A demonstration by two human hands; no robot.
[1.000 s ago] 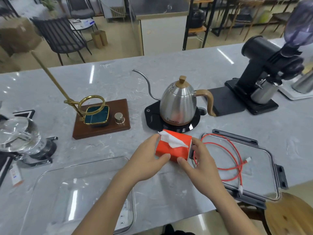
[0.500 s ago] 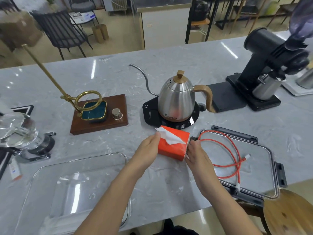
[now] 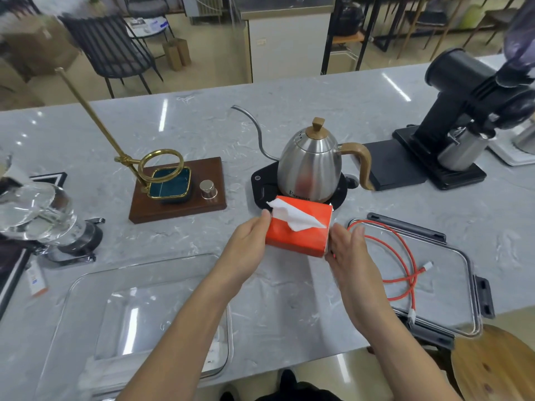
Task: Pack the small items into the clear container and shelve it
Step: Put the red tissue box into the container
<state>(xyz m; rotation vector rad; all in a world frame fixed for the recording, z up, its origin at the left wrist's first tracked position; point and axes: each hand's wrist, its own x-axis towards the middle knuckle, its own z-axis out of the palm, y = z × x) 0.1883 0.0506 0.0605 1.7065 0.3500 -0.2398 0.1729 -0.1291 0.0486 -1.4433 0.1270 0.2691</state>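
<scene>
My hands, left (image 3: 248, 246) and right (image 3: 348, 253), press flat against either end of the orange tissue pack (image 3: 299, 227), which now sits higher than half a second ago, overlapping the kettle (image 3: 311, 166) base behind it. The clear container (image 3: 139, 311), left of the pack on the tabletop (image 3: 289, 296), holds nothing I can make out. The lid (image 3: 443, 282), right of the pack, carries the red cable (image 3: 405, 256); my right forearm hides its near corner.
</scene>
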